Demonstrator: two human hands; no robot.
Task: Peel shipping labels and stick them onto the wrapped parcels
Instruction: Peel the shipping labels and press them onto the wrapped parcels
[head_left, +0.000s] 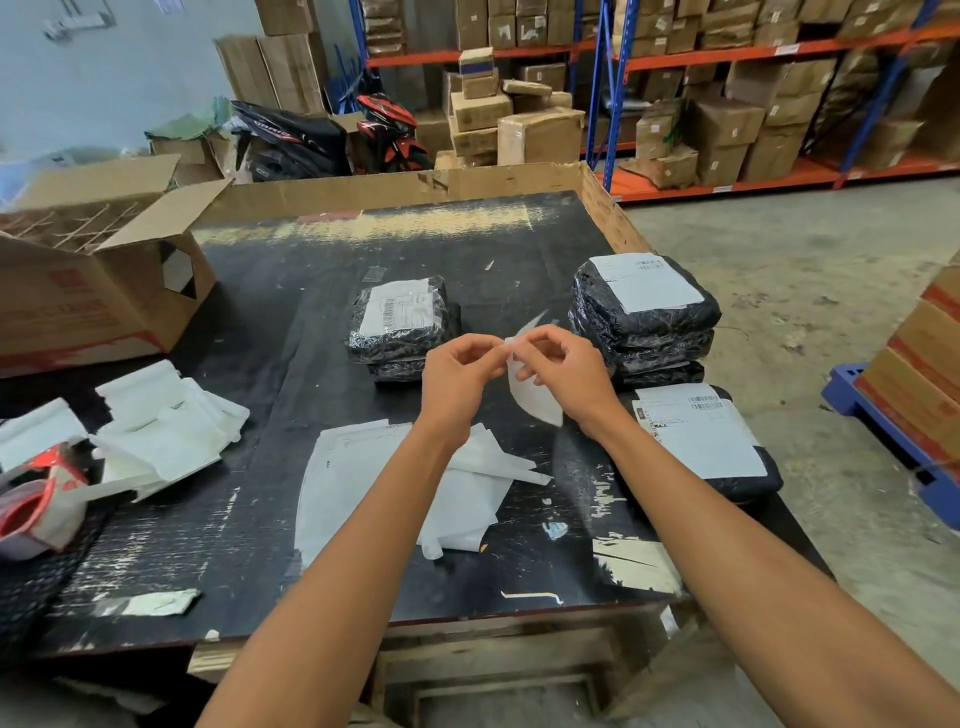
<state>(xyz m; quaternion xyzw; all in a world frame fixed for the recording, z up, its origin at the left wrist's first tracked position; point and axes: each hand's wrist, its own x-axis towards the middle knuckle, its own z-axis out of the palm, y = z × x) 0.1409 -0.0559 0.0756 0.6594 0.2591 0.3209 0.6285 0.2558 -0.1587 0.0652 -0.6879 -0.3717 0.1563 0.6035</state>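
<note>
Left hand (457, 379) and right hand (563, 376) pinching one label (535, 402) above the table (270, 332), fingertips narrowed at its corner, apparently to split off backing.

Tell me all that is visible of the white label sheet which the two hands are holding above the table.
The label sheet is thin white paper, curled and bent, blank on the side shown. It is held in the air above the black table, apart from the wrapped parcels. The left hand and right hand pinch it together at its upper edge, as if separating a layer. One pointed corner sticks up; the rest hangs below the right hand.
</note>
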